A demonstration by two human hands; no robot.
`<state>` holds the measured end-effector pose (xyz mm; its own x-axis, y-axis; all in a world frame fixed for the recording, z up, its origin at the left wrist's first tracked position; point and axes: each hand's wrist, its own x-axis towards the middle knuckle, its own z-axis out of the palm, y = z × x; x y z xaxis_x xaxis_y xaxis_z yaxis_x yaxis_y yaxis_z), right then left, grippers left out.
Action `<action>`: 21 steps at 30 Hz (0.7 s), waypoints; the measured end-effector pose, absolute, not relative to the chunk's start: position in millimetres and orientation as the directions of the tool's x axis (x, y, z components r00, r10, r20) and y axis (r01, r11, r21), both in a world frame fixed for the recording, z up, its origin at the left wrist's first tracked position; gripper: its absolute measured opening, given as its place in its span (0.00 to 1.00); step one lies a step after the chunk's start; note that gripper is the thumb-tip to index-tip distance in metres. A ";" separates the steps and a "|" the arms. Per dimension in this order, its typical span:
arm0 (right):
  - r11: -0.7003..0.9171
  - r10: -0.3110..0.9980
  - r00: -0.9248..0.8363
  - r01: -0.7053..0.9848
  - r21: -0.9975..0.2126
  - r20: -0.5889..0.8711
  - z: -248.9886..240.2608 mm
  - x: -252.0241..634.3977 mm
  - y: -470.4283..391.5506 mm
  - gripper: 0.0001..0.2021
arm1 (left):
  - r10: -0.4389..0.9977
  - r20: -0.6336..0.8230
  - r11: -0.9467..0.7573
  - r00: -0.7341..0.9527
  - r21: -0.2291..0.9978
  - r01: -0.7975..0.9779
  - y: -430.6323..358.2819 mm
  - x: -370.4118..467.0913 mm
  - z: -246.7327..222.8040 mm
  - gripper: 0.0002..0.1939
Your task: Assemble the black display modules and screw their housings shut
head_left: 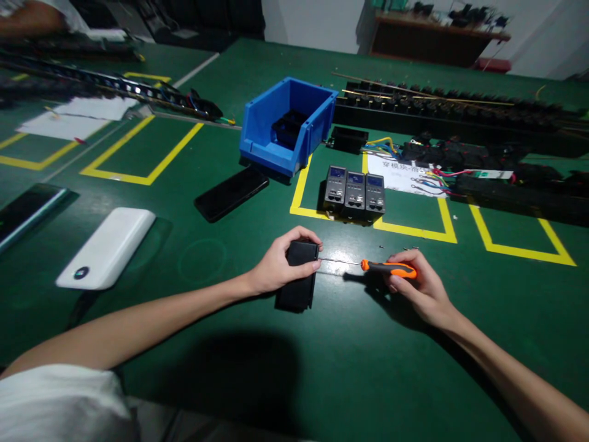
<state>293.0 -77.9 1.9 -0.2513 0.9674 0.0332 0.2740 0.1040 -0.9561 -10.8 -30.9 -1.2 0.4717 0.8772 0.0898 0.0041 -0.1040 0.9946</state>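
Note:
My left hand (280,264) is closed round a black rectangular module (297,291) on the green table, thumb across its upper face. In my right hand (421,285) is a screwdriver (391,269) with an orange and black handle. Its thin shaft lies level and points left, the tip at the module's right edge beside my left thumb. Whether the tip sits in a screw is too small to tell. A few tiny screws (409,248) lie just beyond my right hand. Farther back, three similar modules (354,189) with small displays and ports stand side by side.
Behind stands a blue bin (276,153) with black parts inside. A black phone (231,193), a white power bank (107,248) and another phone (30,212) lie to the left. Wired black strips (464,156) fill the back right. Another person's arm (34,21) shows at top left.

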 end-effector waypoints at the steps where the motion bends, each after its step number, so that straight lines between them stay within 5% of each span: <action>1: 0.083 0.968 -0.250 0.252 -0.964 0.018 1.6 292.9 -77.5 0.11 | 0.877 0.089 -0.104 0.472 0.995 0.007 -31.0 -10.8 -1.2 0.19; 21: 0.000 0.972 -0.234 0.150 -0.989 -0.036 3.7 291.0 -73.3 0.11 | 0.879 0.095 -0.112 0.467 0.994 0.009 -30.8 -9.8 -0.8 0.19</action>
<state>291.0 -73.3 3.7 -0.2342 0.9715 -0.0360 0.1501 -0.0004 -0.9887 -9.8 -30.8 -0.8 0.4667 0.8793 0.0949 0.0093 -0.1122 0.9936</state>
